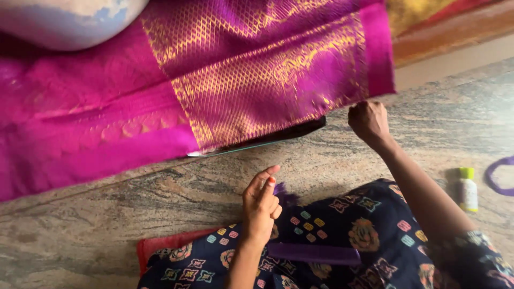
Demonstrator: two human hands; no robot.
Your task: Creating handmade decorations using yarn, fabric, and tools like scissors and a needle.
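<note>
One magenta sari [225,80]; right hand [368,121] grip pinching its edge; left hand [261,206] grip pinching, perhaps, purple threads [285,195].

The person is wearing a dark navy garment [342,235] printed with orange roses and small pink, yellow and teal squares; a short sleeve [471,251] is covering the right upper arm.

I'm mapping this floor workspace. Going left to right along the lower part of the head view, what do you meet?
Red cushion edge → left hand → purple comb → right hand → small bottle with a green cap → purple loop.
</note>
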